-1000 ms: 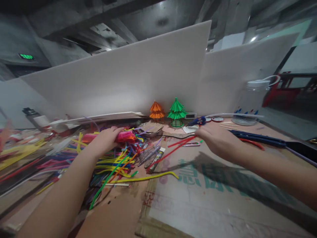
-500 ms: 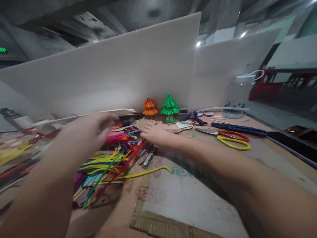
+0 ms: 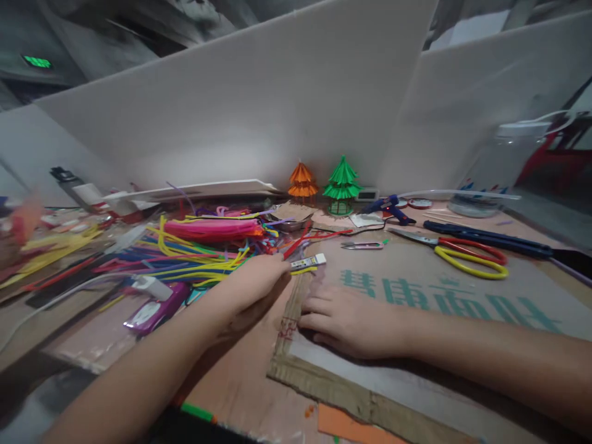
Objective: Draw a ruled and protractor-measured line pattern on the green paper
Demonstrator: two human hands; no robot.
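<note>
At far left, a purple case point(image 3: 148, 313) lies on the desk point(image 3: 226, 388) beside the left forearm. The pink bundle point(image 3: 208, 230) sits beyond the left hand point(image 3: 261, 280), its long axis running left to right; yellow stems point(image 3: 178, 275) spread in front of it, toward that hand. The left grip is turned down, its fingertips mostly hidden; I cannot tell how far it is closed. The red stems point(image 3: 297, 242) start at those fingertips and slant away, slightly rightward; whether they are held or merely lie behind is unclear. Just right is a small tube point(image 3: 309, 262). The right hand point(image 3: 345, 320) lies palm down, fingers loosely apart, nothing visible in its grip, at the left edge of the board point(image 3: 416, 364). The left hand is nearer the red stems. Scissors point(image 3: 467, 251) lie farther right, beyond the right forearm.
</note>
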